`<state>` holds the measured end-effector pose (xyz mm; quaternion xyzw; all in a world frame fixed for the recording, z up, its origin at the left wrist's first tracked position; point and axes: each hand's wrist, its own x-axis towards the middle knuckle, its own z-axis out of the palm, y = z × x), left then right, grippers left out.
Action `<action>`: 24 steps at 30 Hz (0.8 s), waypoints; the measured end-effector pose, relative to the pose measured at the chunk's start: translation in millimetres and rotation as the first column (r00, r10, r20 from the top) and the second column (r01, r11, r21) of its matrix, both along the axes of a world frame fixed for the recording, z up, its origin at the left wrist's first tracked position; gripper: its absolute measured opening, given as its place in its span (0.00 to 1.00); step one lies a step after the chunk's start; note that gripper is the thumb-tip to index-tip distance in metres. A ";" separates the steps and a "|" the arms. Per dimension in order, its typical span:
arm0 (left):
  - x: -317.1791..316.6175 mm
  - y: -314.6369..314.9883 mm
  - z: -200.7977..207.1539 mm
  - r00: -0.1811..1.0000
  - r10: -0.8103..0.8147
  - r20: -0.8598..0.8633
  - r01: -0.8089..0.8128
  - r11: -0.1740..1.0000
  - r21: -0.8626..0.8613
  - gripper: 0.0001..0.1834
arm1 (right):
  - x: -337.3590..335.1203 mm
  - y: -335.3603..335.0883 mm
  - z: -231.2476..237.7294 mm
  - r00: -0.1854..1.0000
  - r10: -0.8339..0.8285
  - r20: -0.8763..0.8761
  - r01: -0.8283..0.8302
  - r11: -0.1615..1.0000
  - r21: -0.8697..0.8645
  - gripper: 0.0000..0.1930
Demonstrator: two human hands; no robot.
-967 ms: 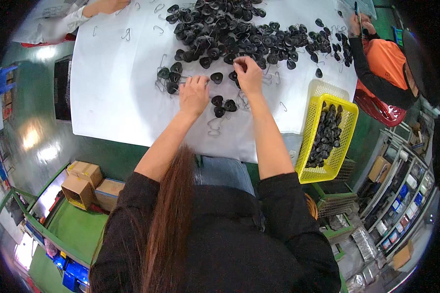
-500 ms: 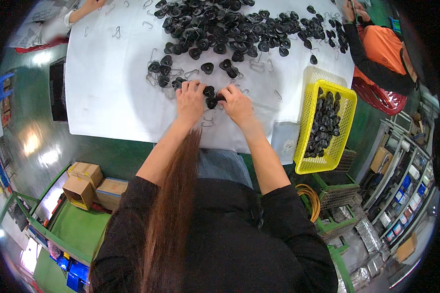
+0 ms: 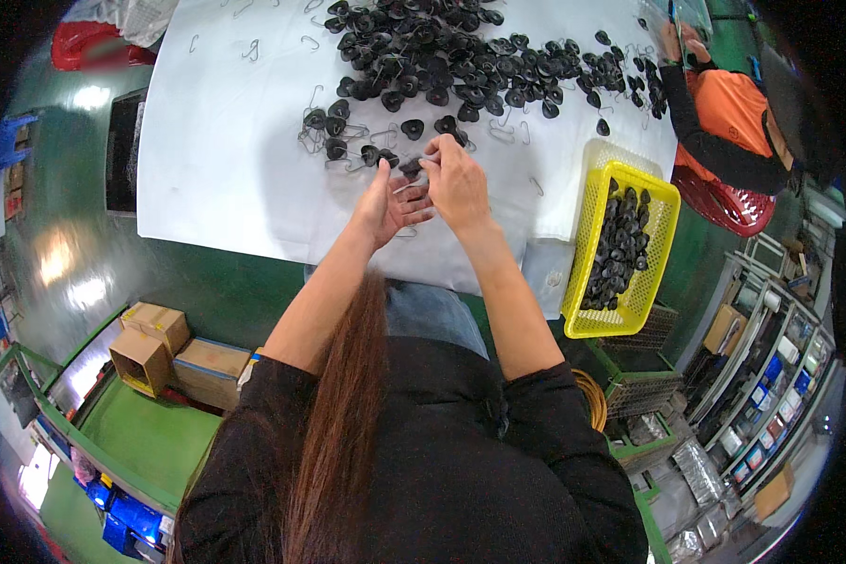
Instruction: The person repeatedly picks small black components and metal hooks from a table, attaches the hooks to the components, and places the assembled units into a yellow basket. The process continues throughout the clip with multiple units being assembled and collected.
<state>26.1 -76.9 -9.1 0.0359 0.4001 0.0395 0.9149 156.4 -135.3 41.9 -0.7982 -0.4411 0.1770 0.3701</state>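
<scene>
My left hand (image 3: 391, 209) is palm up over the near part of the white-covered table (image 3: 216, 188), its fingers apart and nothing resting on the palm. Close to its thumb tip lies a black heart-shaped piece (image 3: 387, 159). My right hand (image 3: 459, 186) is closed in a pinch at the edge of another small black piece (image 3: 411, 167), between the two hands. Thin wire hooks (image 3: 501, 132) lie about, some joined to black pieces. Farther back spreads a large heap of the same black pieces (image 3: 432, 66).
A yellow plastic basket (image 3: 575, 273) with black pieces inside stands at the table's right edge. Beyond it sits a person in an orange vest (image 3: 728, 108). Cardboard boxes (image 3: 146, 362) stand at lower left, and a red chair (image 3: 75, 47) at far left.
My left hand has turned palm up and its fingers have spread. My right hand has moved slightly up, still pinching. The other person's arm at the upper left has gone from view.
</scene>
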 end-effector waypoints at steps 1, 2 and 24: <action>2.0 1.0 -1.5 0.998 0.043 -0.053 -0.039 0.996 0.083 0.31 | -0.2 2.5 -1.6 1.000 0.004 -0.026 -0.007 0.995 -0.101 0.09; 4.5 2.5 -3.7 0.995 0.089 -0.053 -0.080 0.986 0.143 0.31 | 0.8 3.9 -5.3 0.999 0.014 -0.048 -0.021 0.989 -0.149 0.10; -27.5 55.4 -6.0 0.937 -0.043 -0.345 0.287 0.656 0.698 0.20 | 82.4 -29.7 -53.6 0.221 -0.386 -0.895 -0.121 0.900 -0.418 0.14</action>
